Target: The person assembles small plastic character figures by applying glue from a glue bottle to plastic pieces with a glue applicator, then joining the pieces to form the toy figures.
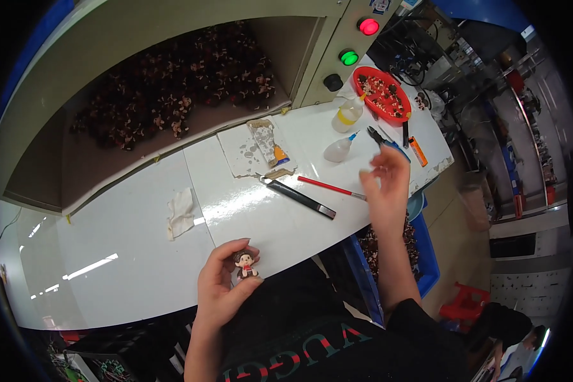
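Near the table's front edge, my left hand (218,283) is closed around a small figurine (246,263) with dark brown hair, a pale face and a red patch on its chest. The figurine is upright, between thumb and fingers. Farther right, my right hand (390,181) is raised over the table with thumb and fingers apart, slightly blurred, and nothing shows in it. Close to it are a small squeeze bottle with a blue tip (339,150), a red thin-handled tool (328,186) and dark-tipped pliers (377,135), partly covered by the hand. A black utility knife (299,198) lies between my hands.
A lit machine chamber (286,106) full of figurines stands at the back, with red and green buttons. On the white table (127,254) are a crumpled tissue (181,214), a stained board (240,153), a yellow-banded bottle (347,117) and a red basket (377,118). A blue crate (431,267) stands at right.
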A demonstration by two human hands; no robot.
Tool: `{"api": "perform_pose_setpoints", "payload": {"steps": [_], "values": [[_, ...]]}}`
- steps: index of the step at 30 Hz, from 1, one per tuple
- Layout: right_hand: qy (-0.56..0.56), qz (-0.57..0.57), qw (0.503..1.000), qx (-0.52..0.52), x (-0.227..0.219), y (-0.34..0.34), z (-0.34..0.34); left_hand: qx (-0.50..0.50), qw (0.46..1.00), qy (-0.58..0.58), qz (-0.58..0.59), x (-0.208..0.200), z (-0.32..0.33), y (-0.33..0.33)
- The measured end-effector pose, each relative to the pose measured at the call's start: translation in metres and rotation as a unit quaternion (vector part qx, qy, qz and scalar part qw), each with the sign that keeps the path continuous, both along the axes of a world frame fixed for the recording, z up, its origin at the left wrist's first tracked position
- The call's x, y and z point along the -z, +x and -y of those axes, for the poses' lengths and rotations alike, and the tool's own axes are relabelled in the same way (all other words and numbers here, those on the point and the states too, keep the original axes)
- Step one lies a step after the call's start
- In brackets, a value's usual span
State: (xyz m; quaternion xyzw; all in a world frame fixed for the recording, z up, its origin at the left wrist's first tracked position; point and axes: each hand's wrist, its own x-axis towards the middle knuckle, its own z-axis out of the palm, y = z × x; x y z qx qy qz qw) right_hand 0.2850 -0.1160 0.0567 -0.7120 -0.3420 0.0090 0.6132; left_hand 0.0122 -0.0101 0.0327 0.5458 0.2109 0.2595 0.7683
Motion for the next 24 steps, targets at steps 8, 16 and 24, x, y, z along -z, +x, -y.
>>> {"api": "perform_pose_setpoints", "payload": {"steps": [8,16,24], "values": [[-0.263,0.028,0.958,-0.108,0.026,0.01,-0.042,-0.027,1.0,0.013,0.004,0.016,-0.013,-0.032],[-0.173,0.186,0.911,-0.325,-0.01,-0.078,-0.04,-0.001,0.999,0.05,0.019,0.034,-0.029,-0.063],[-0.185,0.177,0.88,-0.4,-0.006,-0.094,-0.043,0.003,0.998,0.059,0.008,0.036,-0.03,-0.063]]}}
